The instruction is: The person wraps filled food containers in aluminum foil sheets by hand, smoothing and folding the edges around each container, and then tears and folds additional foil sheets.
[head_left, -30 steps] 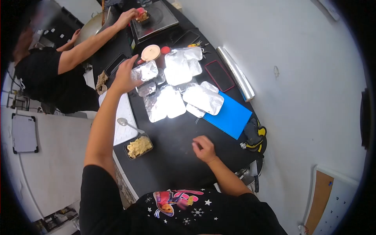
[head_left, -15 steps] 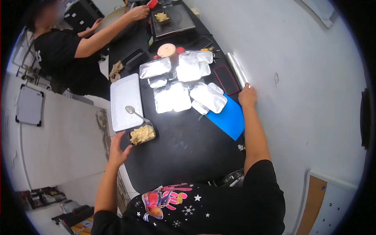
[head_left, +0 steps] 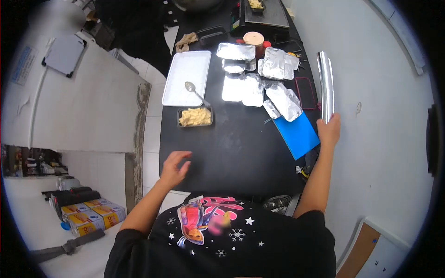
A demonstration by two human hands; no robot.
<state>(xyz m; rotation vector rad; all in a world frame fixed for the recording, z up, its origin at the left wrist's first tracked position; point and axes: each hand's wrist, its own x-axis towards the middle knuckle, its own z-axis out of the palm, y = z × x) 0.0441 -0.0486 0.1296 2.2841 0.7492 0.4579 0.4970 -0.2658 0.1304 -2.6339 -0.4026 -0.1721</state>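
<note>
My right hand [head_left: 329, 129] grips the near end of a roll of aluminium foil [head_left: 326, 85], raised along the table's right edge by the wall. My left hand [head_left: 174, 169] hovers over the near left of the table with its fingers apart and nothing in them. Ahead of it stands a black container of pale yellow food [head_left: 195, 117], uncovered. A metal spoon [head_left: 196, 92] rests with its bowl on a white tray [head_left: 169, 95] behind that container. Several foil-covered containers [head_left: 243, 88] sit grouped and partly stacked in the middle of the table.
A blue folder [head_left: 296, 136] lies partly under the foil-covered containers, near a phone [head_left: 305, 93]. At the back are a lidded tub [head_left: 253, 39], a crumpled cloth [head_left: 186, 41] and a scale [head_left: 266, 18] bearing another food container. A person in black [head_left: 139, 32] stands at the far left.
My right hand has lifted the foil roll from beside the wall. My left hand has let go of the food container and drawn back toward me. The view has shifted left.
</note>
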